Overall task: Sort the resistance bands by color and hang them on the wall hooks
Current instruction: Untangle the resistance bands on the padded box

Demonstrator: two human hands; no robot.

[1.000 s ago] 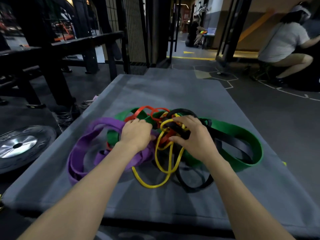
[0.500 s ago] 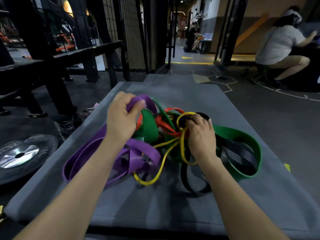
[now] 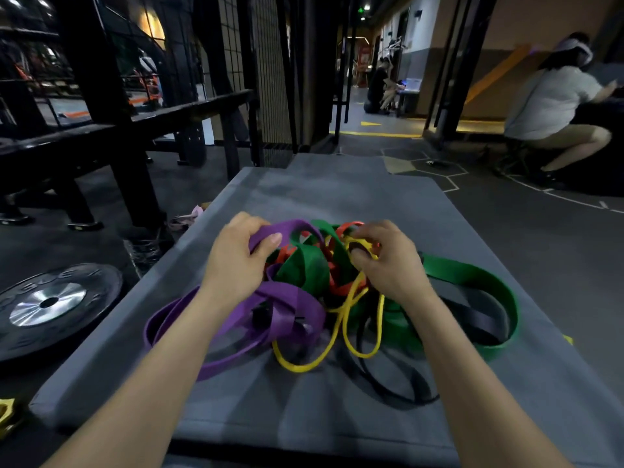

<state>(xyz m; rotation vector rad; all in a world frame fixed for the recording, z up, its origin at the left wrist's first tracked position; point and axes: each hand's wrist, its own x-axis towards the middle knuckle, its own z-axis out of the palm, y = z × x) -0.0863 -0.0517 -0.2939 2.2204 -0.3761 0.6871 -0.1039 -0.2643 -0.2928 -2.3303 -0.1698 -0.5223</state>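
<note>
We see a tangle of bands: purple (image 3: 290,312), green (image 3: 472,282), red (image 3: 341,282), yellow (image 3: 337,329) and black (image 3: 381,383), on a grey mat (image 3: 337,204). Beside it lies a black plate (image 3: 57,305) with a silver centre.

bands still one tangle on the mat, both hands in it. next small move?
Probably lift the purple band up and left, clear of the pile. The left hand already pinches it, while the right hand pins the yellow band, tangled with the green band on the mat.

Tangled bands (image 3: 324,292) block mat (image 3: 337,194) centre; far mat bare.
</note>
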